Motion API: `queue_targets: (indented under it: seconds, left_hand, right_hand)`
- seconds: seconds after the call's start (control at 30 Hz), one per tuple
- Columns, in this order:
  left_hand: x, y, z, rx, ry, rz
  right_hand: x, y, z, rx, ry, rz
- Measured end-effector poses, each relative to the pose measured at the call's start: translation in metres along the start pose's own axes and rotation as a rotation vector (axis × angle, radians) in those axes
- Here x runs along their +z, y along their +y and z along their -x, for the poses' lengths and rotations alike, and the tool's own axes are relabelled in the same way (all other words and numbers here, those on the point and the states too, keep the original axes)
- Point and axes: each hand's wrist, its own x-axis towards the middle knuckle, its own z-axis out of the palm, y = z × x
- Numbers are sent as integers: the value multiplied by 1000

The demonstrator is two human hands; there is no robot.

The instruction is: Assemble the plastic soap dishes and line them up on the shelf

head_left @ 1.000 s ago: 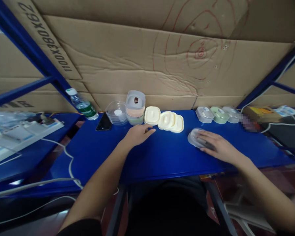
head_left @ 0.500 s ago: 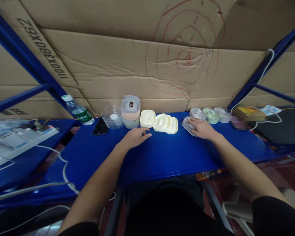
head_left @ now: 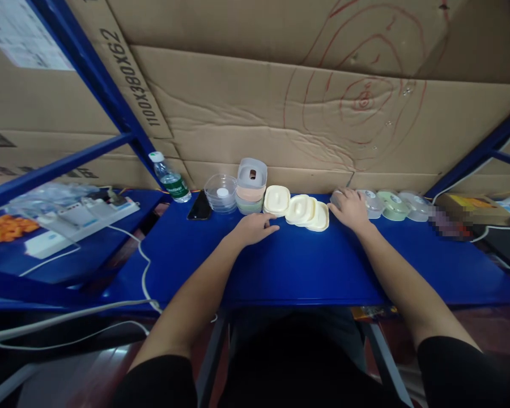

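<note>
My right hand (head_left: 351,209) is curled from above over a small plastic container (head_left: 335,196), most of which it hides. That container stands at the left end of a row, beside a greyish container (head_left: 371,204), a green one (head_left: 392,205) and another clear one (head_left: 415,206), all with lids. My left hand (head_left: 255,228) rests on the blue table, thumb and fingers apart, with nothing in it. Just beyond its fingertips are a stack of cream lids (head_left: 277,200) and several more overlapping cream lids (head_left: 308,212).
Left of the lids stand stacked coloured boxes (head_left: 251,184) and clear bowls (head_left: 221,194). A phone (head_left: 199,205) and a water bottle (head_left: 172,180) lie farther left, then a power strip (head_left: 85,226) with cables. Cardboard (head_left: 238,113) walls the back; a carton (head_left: 476,208) sits right.
My right hand has carried the plastic container back and leftward to the end of the row. My left hand stays in nearly the same place by the lids. The camera view has shifted.
</note>
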Motion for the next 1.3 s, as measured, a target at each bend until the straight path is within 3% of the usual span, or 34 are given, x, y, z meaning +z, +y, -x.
queue_targets:
  seconds: [0.07, 0.17, 0.3, 0.4, 0.53, 0.8, 1.13, 1.3]
  left_hand:
    - [1, 1, 0, -1, -11, -16]
    - [6, 1, -1, 20, -25, -57]
    - [12, 4, -1, 62, -41, -99]
    - [12, 8, -1, 65, -51, -110]
    - [11, 11, 0, 62, -65, -105]
    - [14, 7, -1, 80, -64, -105]
    - [13, 11, 1, 88, -71, -105]
    - [14, 10, 0, 87, -77, -110]
  right_hand:
    - [-5, -11, 2, -29, -48, -94]
    - [-7, -20, 9, 45, -177, -180]
    - [4, -19, 20, 161, -352, -242]
    - [15, -17, 20, 190, -395, -358]
    - [16, -17, 17, 224, -321, -429]
    - [-5, -6, 18, 239, -48, -339]
    - [-41, -1, 19, 203, -5, -240]
    - [-41, -3, 20, 201, 8, -152]
